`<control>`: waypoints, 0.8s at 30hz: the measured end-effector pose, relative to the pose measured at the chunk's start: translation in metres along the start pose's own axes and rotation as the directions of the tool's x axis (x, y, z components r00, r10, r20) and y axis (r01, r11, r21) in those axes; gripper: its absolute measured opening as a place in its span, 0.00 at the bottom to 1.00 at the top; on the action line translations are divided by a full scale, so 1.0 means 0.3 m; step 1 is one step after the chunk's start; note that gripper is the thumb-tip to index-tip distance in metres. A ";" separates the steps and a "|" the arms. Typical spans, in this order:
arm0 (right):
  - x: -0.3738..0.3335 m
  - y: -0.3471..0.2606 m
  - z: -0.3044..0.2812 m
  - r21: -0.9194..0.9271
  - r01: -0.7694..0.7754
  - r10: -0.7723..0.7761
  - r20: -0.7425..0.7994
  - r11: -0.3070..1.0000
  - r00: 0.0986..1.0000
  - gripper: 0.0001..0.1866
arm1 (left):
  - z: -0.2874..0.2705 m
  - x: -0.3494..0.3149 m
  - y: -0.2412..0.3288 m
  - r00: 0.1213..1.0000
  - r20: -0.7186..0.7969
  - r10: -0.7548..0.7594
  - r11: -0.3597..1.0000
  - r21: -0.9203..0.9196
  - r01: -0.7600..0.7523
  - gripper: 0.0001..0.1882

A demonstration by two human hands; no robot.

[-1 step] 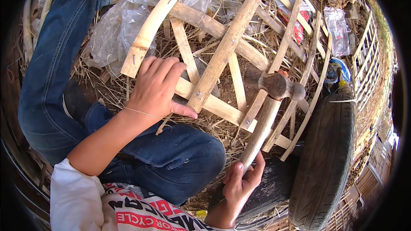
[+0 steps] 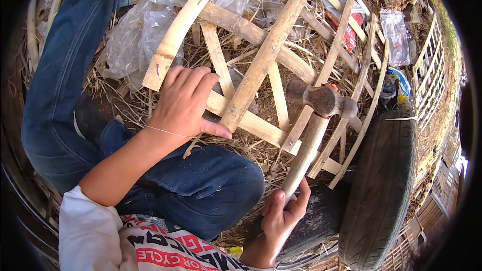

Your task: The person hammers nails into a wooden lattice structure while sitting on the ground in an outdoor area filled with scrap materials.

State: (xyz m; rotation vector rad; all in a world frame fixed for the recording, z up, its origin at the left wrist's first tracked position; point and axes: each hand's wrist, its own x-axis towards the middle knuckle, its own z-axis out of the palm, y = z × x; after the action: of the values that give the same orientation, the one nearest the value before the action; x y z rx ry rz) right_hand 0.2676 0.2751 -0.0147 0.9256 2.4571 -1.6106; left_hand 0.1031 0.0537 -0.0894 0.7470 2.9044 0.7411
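My right hand (image 2: 286, 216) is closed round the lower handle of a ball-peen hammer (image 2: 309, 155). Its rusty head hangs over the right part of a lattice of bamboo strips. My left hand (image 2: 183, 103) grips the near cross strip (image 2: 261, 129) of that lattice, fingers curled over it. The left thumb presses by the near end of a long bamboo slat (image 2: 271, 52), where a nail (image 2: 234, 112) shows. Just beyond my left fingers lies the end of a pale curved bamboo strip (image 2: 173, 40), with a nail (image 2: 157, 69) standing out of it.
Two black tyres stand at the right, one upright (image 2: 379, 185). Crumpled clear plastic (image 2: 133, 40) lies at the far left, over dry straw. A red wrapper (image 2: 351, 32) shows beneath the strips. Another woven lattice (image 2: 432, 70) is at the far right. My bent knee (image 2: 236, 185) sits close to the lattice.
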 end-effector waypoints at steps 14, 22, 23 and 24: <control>-0.030 -0.075 -0.015 -0.022 -0.102 0.103 0.007 0.995 0.995 0.31 | -0.028 0.006 0.040 0.999 -0.012 -0.038 0.996 -0.085 0.037 0.49; -0.069 -0.071 -0.017 -0.013 -0.029 0.030 0.035 0.999 0.999 0.29 | 0.050 -0.023 0.077 0.998 -0.053 0.032 0.995 -0.091 -0.037 0.35; -0.074 -0.066 -0.012 -0.041 0.023 -0.021 0.042 0.999 0.999 0.29 | 0.049 -0.030 0.068 0.998 -0.057 0.036 0.995 -0.094 -0.041 0.36; -0.078 -0.065 -0.018 -0.053 0.033 -0.030 0.051 0.998 0.998 0.29 | 0.047 -0.029 0.067 0.997 -0.059 0.043 0.995 -0.092 -0.048 0.37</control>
State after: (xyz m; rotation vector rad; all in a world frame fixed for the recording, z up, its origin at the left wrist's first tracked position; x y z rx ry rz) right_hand 0.2782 0.2639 0.0122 0.8324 2.4806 -1.5487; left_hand 0.1221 0.0714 -0.0932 0.7980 2.8875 0.9101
